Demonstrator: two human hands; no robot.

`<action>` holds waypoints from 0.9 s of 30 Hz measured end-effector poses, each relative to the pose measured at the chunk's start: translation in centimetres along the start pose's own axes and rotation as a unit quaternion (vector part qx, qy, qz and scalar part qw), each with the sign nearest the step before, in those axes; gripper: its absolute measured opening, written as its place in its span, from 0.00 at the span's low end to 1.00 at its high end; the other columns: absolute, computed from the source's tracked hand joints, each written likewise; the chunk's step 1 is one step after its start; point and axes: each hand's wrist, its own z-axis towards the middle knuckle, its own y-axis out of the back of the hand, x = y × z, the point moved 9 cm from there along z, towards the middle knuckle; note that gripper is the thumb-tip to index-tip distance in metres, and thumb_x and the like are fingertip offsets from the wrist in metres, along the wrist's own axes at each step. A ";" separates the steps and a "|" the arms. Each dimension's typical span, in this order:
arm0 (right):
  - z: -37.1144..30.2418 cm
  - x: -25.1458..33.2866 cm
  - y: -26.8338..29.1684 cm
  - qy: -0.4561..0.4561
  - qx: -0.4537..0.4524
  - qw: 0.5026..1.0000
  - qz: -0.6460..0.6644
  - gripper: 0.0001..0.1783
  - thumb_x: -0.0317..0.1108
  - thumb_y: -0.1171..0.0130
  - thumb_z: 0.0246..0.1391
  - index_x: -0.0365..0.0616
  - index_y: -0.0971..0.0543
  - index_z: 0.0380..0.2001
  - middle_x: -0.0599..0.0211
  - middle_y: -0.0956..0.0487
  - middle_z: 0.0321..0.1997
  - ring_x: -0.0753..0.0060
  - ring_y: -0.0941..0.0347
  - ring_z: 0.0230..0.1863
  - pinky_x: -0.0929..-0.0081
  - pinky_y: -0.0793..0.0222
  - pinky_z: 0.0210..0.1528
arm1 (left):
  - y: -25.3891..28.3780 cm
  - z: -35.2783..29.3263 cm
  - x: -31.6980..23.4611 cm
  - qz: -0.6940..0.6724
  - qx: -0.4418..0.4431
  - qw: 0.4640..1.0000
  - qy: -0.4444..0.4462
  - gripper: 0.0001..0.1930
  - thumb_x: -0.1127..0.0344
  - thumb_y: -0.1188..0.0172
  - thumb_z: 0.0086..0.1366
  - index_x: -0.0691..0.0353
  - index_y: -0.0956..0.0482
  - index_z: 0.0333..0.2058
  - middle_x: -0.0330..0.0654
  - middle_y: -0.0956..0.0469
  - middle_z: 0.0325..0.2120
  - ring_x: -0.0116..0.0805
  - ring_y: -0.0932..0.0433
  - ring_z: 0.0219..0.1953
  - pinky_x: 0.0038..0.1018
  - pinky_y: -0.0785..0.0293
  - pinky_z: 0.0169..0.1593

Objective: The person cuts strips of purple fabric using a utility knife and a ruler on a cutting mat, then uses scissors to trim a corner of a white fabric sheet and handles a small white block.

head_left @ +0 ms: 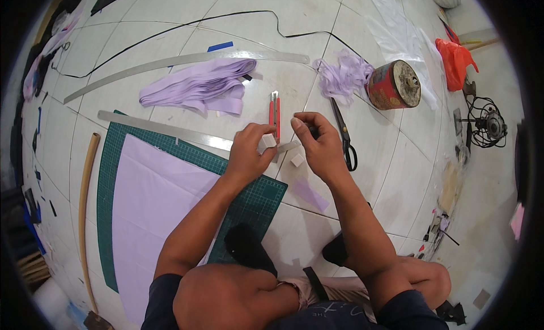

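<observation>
My left hand (248,152) pinches a small white block (267,142) between thumb and fingers, above a steel ruler (170,130). To its right, my right hand (322,143) is closed with fingers curled; a dark bit shows inside, too hidden to name. A second white block (297,160) rests on the floor between the hands. Just beyond them lies a red utility knife (275,115). Lilac fabric (161,188) is spread over a green cutting mat (272,188) at the left, with the ruler across the mat's far edge. A lilac scrap (310,195) lies near my right forearm.
Black scissors (342,131) lie right of my right hand. Farther off are folded lilac strips (198,87), a longer ruler (187,59), a crumpled lilac bundle (344,75) and a rusty red can (391,86). A wooden stick (88,211) flanks the mat; a black cord (187,25) crosses the tiles.
</observation>
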 end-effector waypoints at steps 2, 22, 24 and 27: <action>0.1 -2.6 0.0 -0.065 0.003 0.996 0.066 0.16 0.40 0.37 0.62 0.37 0.20 0.43 0.74 0.25 0.29 0.84 0.34 0.29 0.82 0.35 0.34 | -0.1 -0.5 0.5 -0.076 -0.009 0.996 0.053 0.15 0.70 0.36 0.56 0.62 0.21 0.44 0.47 0.20 0.39 0.49 0.21 0.43 0.39 0.28 0.47; -4.5 -10.5 0.7 -0.105 -0.055 0.987 -0.106 0.16 0.40 0.33 0.57 0.38 0.20 0.38 0.65 0.20 0.32 0.75 0.26 0.31 0.74 0.30 0.37 | -1.5 -4.7 1.2 0.024 0.042 0.995 0.091 0.16 0.67 0.36 0.57 0.61 0.20 0.45 0.49 0.19 0.39 0.50 0.20 0.42 0.40 0.27 0.47; -4.7 -9.1 0.1 -0.103 -0.064 0.992 0.022 0.14 0.38 0.35 0.59 0.37 0.21 0.38 0.72 0.22 0.30 0.84 0.30 0.30 0.81 0.33 0.34 | -2.1 -4.6 0.7 0.019 0.046 0.995 0.086 0.19 0.65 0.36 0.55 0.58 0.21 0.47 0.45 0.19 0.40 0.46 0.21 0.46 0.41 0.32 0.51; -4.9 -7.0 -1.7 -0.039 -0.034 0.998 0.030 0.14 0.38 0.35 0.60 0.36 0.21 0.38 0.74 0.21 0.30 0.86 0.32 0.29 0.83 0.35 0.32 | -2.3 -4.8 0.6 0.042 0.073 0.992 0.096 0.19 0.64 0.35 0.55 0.56 0.21 0.48 0.43 0.20 0.38 0.46 0.23 0.45 0.42 0.34 0.49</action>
